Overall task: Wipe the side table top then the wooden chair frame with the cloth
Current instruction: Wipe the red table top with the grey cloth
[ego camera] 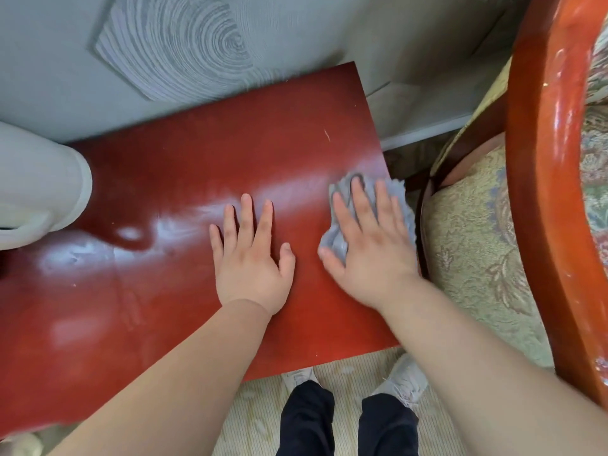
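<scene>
The glossy red-brown side table top (164,199) fills the middle of the view. My right hand (368,245) lies flat with straight fingers on a crumpled grey-blue cloth (398,195), pressing it onto the table near its right edge. My left hand (250,255) rests flat on the bare table top just left of it, fingers spread. The wooden chair frame (543,192), a curved orange-red glossy arm, stands to the right of the table.
A white rounded object (36,192) sits on the table's left end. The chair's patterned seat cushion (470,251) lies beside the table's right edge. A grey textured wall (164,44) is behind. My legs and shoes (348,416) stand on a pale carpet below.
</scene>
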